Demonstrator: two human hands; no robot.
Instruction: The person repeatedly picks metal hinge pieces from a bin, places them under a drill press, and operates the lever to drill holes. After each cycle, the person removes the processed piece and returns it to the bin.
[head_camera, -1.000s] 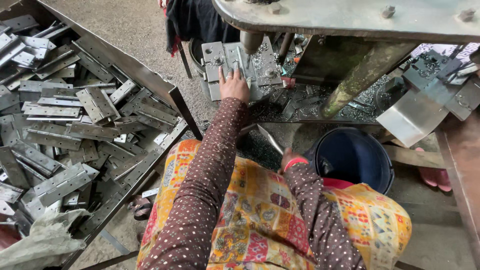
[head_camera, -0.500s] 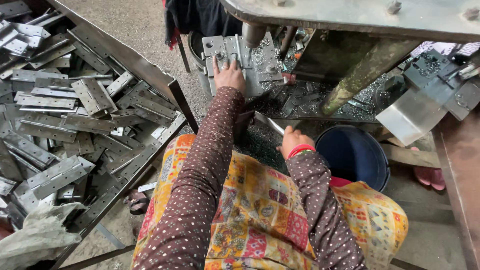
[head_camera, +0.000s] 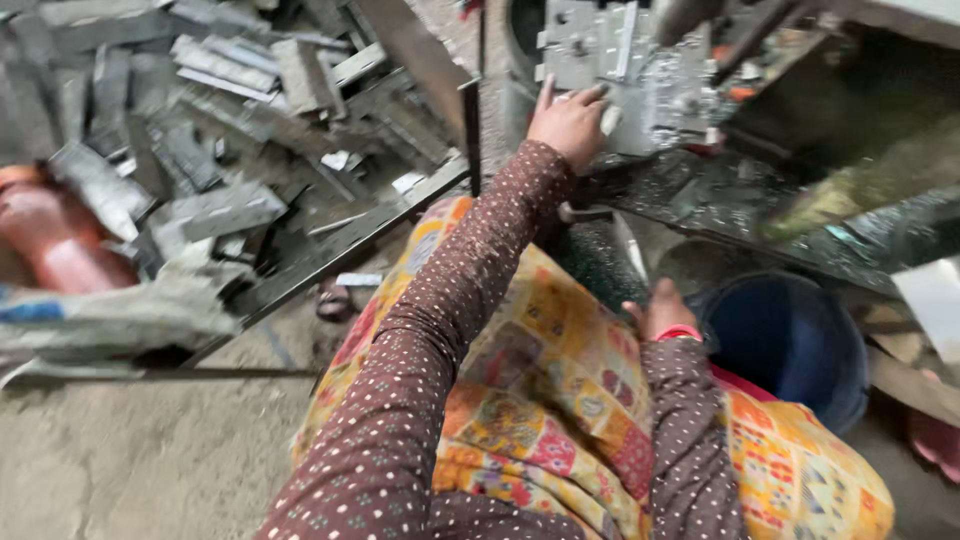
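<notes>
2 hands are working: I am pressing my left hand (head_camera: 572, 122), fingers spread flat, on the grey punched metal plates (head_camera: 625, 75) under the press, while my right hand (head_camera: 662, 308), fingers curled and holding nothing, is resting beside the blue bucket (head_camera: 790, 345), so next needs a firm grip on 1 plate.

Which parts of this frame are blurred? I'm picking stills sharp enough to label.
Head view: motion blur smears the metal strips at left; the left hand on the metal plates and the right hand near the blue bucket stay fairly readable; upper right is dim.

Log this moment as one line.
left hand: on metal plates | right hand: low, beside blue bucket, grip unclear | pile of metal strips: left
</notes>
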